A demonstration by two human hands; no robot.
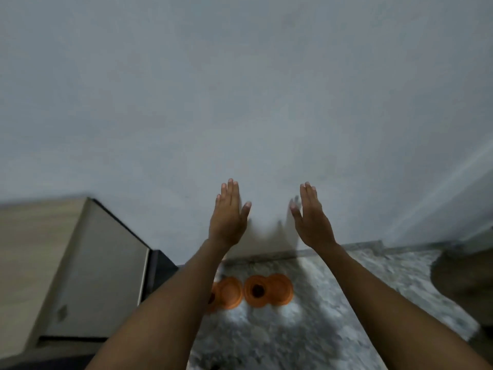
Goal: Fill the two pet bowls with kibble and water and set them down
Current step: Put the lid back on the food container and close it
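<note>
Two orange pet bowls stand on the grey speckled floor near the wall. The left bowl (229,292) is partly hidden behind my left forearm. The right bowl (268,289) shows two round parts, one with a dark centre; the picture is blurred, so I cannot tell what is in them. My left hand (228,212) and my right hand (310,217) are raised in front of the pale wall, well above the bowls, fingers straight, holding nothing.
A light wooden cabinet (66,263) with a dark edge stands at the left, close to the left bowl. The pale wall (240,89) fills the upper view. A dark blurred object (464,284) sits at the right edge on the floor (333,329).
</note>
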